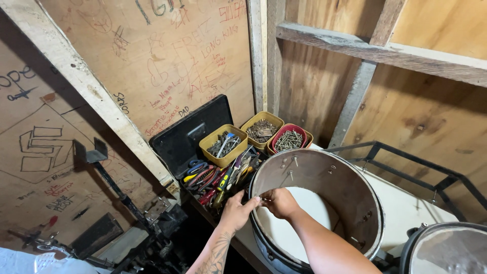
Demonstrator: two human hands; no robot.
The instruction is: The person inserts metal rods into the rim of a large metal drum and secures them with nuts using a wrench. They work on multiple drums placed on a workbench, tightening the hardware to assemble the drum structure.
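At the near rim of the open drum shell (324, 203), which lies on the white surface (406, 208), we see both hands meeting: the left hand (237, 210) curls its fingers over the rim's outer edge, the right hand (279, 202) pinches something small, too small to name, just inside. At eleven o'clock lies an open toolbox (223, 175) of pliers and screwdrivers; at twelve, tubs of screws (264, 129); at four, another drum (446, 248)
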